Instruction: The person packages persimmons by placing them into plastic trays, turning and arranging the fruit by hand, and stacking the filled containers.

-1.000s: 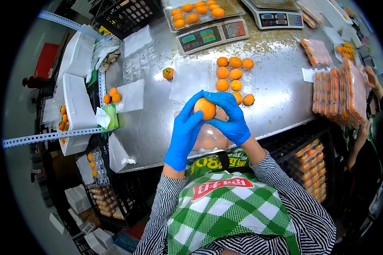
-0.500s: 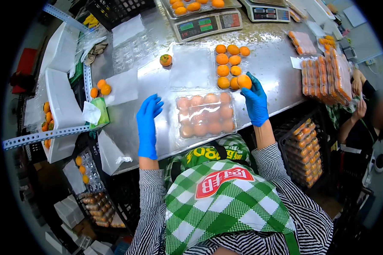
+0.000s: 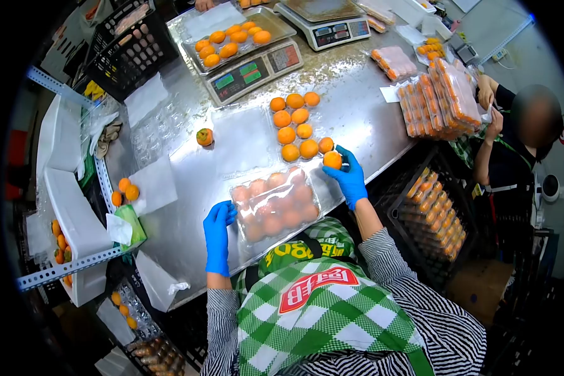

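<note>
My right hand [image 3: 348, 176], in a blue glove, is closed around an orange persimmon [image 3: 332, 160] at the near right corner of an open clear tray. Rows of persimmons [image 3: 286, 136] fill part of that tray's right side. In front of my body lies a covered clear pack of persimmons [image 3: 274, 205], its fruit looking pale through the lid. My left hand [image 3: 218, 235], gloved too, is at the pack's left edge with its fingers curled in; whether they grip the edge I cannot make out. A single persimmon with its green calyx [image 3: 205, 136] sits further left.
Two digital scales [image 3: 250, 73] stand at the back, the left one bearing a tray of persimmons. Stacked packs [image 3: 435, 103] are on the right near another person [image 3: 514, 135]. A black crate of packs [image 3: 429, 216] is below the table's right edge. Foam boxes [image 3: 72, 207] line the left.
The view has turned and shifted. My right hand has brought the persimmon nearer me, out of the tray's corner. My left hand has come to the pack's edge and its fingers have curled.
</note>
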Demonstrator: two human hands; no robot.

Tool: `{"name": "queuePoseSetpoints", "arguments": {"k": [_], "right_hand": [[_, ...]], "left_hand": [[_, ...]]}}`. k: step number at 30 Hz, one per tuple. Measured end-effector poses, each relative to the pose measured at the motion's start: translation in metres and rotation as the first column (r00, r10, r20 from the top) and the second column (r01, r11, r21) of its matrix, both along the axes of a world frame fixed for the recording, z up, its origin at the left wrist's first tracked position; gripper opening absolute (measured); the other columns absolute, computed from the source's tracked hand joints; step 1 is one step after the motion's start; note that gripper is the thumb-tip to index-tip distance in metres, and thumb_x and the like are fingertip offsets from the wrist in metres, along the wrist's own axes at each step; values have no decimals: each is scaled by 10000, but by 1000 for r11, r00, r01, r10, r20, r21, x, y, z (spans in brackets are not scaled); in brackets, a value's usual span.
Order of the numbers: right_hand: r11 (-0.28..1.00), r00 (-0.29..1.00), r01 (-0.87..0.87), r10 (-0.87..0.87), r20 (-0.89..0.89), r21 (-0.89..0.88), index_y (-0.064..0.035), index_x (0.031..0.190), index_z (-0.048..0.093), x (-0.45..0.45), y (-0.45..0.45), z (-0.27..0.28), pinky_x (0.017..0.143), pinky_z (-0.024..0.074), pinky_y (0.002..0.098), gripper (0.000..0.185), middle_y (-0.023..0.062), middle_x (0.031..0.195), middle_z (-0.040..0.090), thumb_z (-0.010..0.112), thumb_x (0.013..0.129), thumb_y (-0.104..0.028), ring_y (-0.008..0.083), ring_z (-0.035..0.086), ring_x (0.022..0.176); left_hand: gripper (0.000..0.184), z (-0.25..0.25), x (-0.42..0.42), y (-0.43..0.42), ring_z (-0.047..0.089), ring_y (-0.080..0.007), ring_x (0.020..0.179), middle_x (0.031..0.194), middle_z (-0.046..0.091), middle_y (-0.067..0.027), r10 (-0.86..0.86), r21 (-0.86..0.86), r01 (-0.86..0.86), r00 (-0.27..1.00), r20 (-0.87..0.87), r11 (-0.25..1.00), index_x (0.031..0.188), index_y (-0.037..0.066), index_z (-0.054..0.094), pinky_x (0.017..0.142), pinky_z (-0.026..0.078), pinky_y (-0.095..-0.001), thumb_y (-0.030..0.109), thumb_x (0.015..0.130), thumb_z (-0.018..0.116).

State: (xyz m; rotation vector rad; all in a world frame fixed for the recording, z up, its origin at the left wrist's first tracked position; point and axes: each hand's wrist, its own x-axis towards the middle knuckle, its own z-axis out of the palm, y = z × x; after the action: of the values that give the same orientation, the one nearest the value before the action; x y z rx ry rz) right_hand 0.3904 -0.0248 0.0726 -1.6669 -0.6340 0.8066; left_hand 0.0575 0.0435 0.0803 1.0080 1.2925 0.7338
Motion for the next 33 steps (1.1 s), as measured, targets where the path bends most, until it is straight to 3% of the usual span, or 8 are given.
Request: {"name": "queuePoseSetpoints", "arguments": {"k": [6,11,15,23,25,27,29,33], "right_hand": [[995,967,-58,75,245,-77,-61,1229,532,33,38,7,771,503,292,623,93,1059,590,796,677,-176,165,579,879],[982,966,-188,190,172,-29,7,1169,532,46,62,-14,872,482,333,482,107,1094,578,741,753,-120,199,565,984],[972,911,-236,228,343,-18,-14,1227,523,76,72,-54,858,469,318,508,102,1167,567,726,772,-115,186,562,981],[922,815,-356,386,432,-151,18,1281,453,107,108,-101,929,447,368,603,157,1213,533,701,736,-51,225,539,1049],[926,929,-321,349,127,-198,29,1258,450,96,86,-63,909,459,373,573,165,1194,521,661,731,-51,237,535,1056],[967,876,-205,249,413,-150,-60,1267,475,75,93,-55,920,447,374,588,137,1208,519,661,709,-66,265,535,1074],[967,931,-240,203,304,87,-85,1273,480,66,95,-47,907,454,347,618,106,1242,515,667,688,-21,227,534,1077],[954,922,-209,119,369,215,-89,1362,396,47,92,-17,864,451,305,742,86,1227,531,671,685,39,178,542,1031]], "left_hand": [[295,4,6,4,634,-163,859,972,650,-100,39,0,-39,999,-25,999,1064,-8,612,773,503,-282,225,926,494],[257,5,0,-16,576,-114,801,901,637,-48,139,-17,-139,990,-9,990,1023,26,639,741,475,-271,232,913,531],[263,5,10,-24,599,-124,789,882,653,-98,115,135,-81,958,-264,987,1043,10,624,749,486,-288,217,903,543],[256,18,13,-49,622,-156,808,894,663,-111,223,212,-149,894,-388,966,1041,30,632,742,491,-302,228,899,553],[254,-11,12,-57,620,-156,814,913,663,-90,245,172,-201,923,-298,964,1041,25,633,748,490,-291,224,904,553],[263,12,-1,-56,619,-162,838,958,643,-73,238,9,-243,942,-235,970,1057,-8,619,760,495,-289,199,909,552],[272,-1,-7,-63,626,-173,865,979,638,-102,317,-11,-319,943,-101,948,1085,-17,601,759,500,-296,187,923,521],[296,12,13,-49,622,-163,872,994,639,-108,248,-12,-252,957,-149,968,1086,-10,598,762,490,-279,220,933,491]]}}
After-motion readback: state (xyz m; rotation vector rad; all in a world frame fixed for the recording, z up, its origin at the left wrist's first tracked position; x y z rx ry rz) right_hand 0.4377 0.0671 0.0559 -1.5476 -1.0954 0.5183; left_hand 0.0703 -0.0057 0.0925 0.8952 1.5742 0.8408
